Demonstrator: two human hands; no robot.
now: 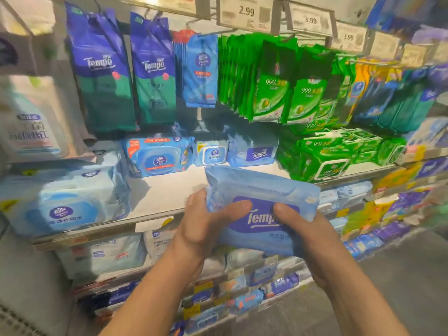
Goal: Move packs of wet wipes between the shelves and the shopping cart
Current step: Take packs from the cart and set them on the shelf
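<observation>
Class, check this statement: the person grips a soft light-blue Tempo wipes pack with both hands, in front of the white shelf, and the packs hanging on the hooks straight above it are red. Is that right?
One detail is wrong. The head view shows both the left hand and right hand gripping the soft light-blue Tempo wipes pack before the white shelf, but the hanging packs above are green, not red.

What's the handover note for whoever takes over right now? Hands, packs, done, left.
Left hand: grips the left end of the light blue Tempo wipes pack, thumb across its front.
Right hand: grips the pack's right end, thumb on the label.
Pack: held in the air in front of the white shelf, touching nothing else. Another Tempo pack sits at the shelf's back.
Done: one pack in hand.
Left: set it down. The cart is out of view, so direction of the move is unclear.
</observation>
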